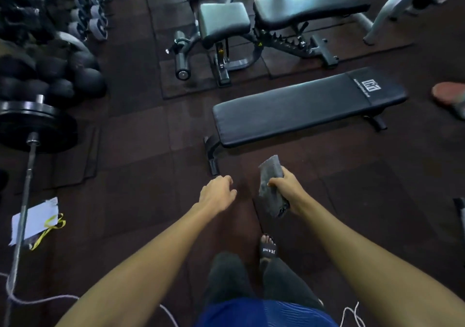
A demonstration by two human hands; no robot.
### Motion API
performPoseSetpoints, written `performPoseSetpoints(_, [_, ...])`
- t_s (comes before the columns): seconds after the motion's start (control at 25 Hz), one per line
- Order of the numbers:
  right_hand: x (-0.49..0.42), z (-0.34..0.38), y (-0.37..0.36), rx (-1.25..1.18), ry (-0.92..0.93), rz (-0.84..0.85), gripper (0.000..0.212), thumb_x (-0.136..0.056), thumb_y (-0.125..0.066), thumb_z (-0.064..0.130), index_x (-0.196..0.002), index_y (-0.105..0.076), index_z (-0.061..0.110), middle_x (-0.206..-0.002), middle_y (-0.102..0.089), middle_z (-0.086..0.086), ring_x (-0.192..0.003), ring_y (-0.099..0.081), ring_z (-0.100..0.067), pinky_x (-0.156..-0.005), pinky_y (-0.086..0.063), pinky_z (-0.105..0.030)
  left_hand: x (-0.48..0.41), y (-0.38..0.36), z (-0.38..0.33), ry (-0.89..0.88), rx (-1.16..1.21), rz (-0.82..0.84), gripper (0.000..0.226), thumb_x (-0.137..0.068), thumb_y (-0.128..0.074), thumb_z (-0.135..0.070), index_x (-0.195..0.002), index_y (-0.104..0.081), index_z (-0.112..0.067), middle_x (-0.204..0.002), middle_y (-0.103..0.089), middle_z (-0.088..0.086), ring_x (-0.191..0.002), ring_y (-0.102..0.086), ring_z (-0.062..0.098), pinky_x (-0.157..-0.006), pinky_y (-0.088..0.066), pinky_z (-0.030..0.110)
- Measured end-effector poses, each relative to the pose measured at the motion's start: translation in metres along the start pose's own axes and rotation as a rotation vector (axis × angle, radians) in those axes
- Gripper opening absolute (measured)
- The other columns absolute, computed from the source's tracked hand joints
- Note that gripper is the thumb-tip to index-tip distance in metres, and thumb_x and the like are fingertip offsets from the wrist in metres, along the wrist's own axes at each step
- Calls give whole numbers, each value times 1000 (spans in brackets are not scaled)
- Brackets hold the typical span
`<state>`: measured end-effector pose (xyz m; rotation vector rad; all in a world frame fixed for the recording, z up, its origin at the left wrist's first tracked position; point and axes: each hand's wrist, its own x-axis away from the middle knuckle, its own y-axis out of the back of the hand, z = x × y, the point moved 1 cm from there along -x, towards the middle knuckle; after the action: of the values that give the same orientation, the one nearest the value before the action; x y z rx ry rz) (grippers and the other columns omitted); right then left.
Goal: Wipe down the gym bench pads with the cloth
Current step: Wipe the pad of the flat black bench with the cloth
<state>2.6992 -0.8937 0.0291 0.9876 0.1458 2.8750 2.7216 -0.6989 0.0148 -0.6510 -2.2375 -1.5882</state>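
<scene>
Right hand [284, 188]: fingers curled round folded dark grey cloth [270, 175]; cloth ends protrude above and below fist.
Left hand [217, 193]: just beside right hand, fingers loosely bent, holding nothing.
Flat bench pad [289, 110]: ahead of both hands, not touching cloth.
White logo [371, 87]: on pad end farthest from hands; adjoining lettering too small to read.
Adjustable bench [309, 7]: beyond flat pad.
Sandal [268, 251]: below right hand; strap reads "JEANE".

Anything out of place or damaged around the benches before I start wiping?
The flat bench pad looks intact. Loose paper with a yellow strap lies on the floor under the barbell, and a white cord trails nearby.
</scene>
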Motion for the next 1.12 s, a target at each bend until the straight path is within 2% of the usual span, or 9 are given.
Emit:
performPoseSetpoints(0.32, [-244, 92, -31, 246, -16, 132, 50, -82, -45, -11, -126, -52, 11, -107, -64, -11, -94, -63, -24, -79, -54, -34, -232, 44, 24, 160, 252, 22, 37, -98, -53, -24, -133, -56, -14, -130, -56, 8, -120, -55, 29, -98, -47, 40])
performPoseSetpoints(0.4, [-323, 84, -50, 305, -12, 123, 55, -83, -48, -8, -132, -49, 16, -110, -62, -6, -99, -60, -21, -78, -52, -29, -312, 26, 44, 216, 353, 15, 36, -98, -51, -19, -133, -55, -13, -130, -54, 10, -120, -54, 29, -98, -46, 38])
performPoseSetpoints(0.52, [-433, 54, -82, 397, -28, 156, 64, -83, -52, -3, -143, -42, 19, -123, -59, -5, -111, -56, -23, -91, -49, -35, -412, -16, 75, 435, 535, -16, 40, -99, -46, -13, -139, -49, -13, -138, -51, 11, -125, -50, 28, -99, -41, 34])
performPoseSetpoints(0.68, [-519, 13, -117, 617, 61, 209, 71, -88, -47, -1, -151, -30, 26, -133, -53, -4, -111, -52, -23, -89, -42, -33, -490, -70, 103, 659, 830, -31, 42, -104, -37, -24, -143, -46, -15, -146, -48, 7, -135, -42, 25, -110, -32, 35])
performPoseSetpoints(0.8, [-551, -3, -138, 879, 335, 177, 72, -89, -47, -5, -153, -27, 21, -152, -40, -4, -130, -45, -28, -104, -41, -42, -516, -99, 118, 762, 1085, -243, 30, -97, -40, -35, -106, -66, -22, -107, -66, -2, -110, -60, 26, -101, -46, 43])
performPoseSetpoints(0.88, [-564, -13, -142, 953, 468, 232, 66, -90, -56, 5, -151, -33, 15, -153, -39, -5, -133, -43, -27, -106, -40, -41, -517, -109, 125, 855, 1119, -458, 28, -93, -42, -35, -99, -68, -26, -100, -70, -2, -101, -65, 24, -95, -51, 46])
performPoseSetpoints(1.0, [-570, -28, -126, 824, 484, 344, 62, -93, -61, 33, -148, -39, 14, -153, -41, -2, -140, -36, -18, -116, -31, -37, -509, -111, 111, 850, 968, -719, 26, -98, -44, -16, -109, -67, -18, -108, -62, -2, -106, -60, 21, -95, -45, 33])
performPoseSetpoints(1.08, [-579, -33, -101, 742, 515, 224, 50, -98, -53, 32, -143, -46, 13, -150, -45, -3, -141, -38, -16, -118, -29, -43, -511, -109, 84, 677, 814, -807, 31, -97, -45, -10, -121, -63, -14, -120, -55, -1, -118, -50, 20, -103, -38, 30])
performPoseSetpoints(1.12, [-587, -34, -87, 770, 527, 125, 45, -99, -50, 29, -141, -48, 13, -151, -44, -4, -141, -37, -17, -120, -26, -45, -515, -114, 69, 581, 716, -763, 37, -98, -43, -13, -132, -57, -12, -133, -51, 3, -129, -43, 20, -111, -31, 30])
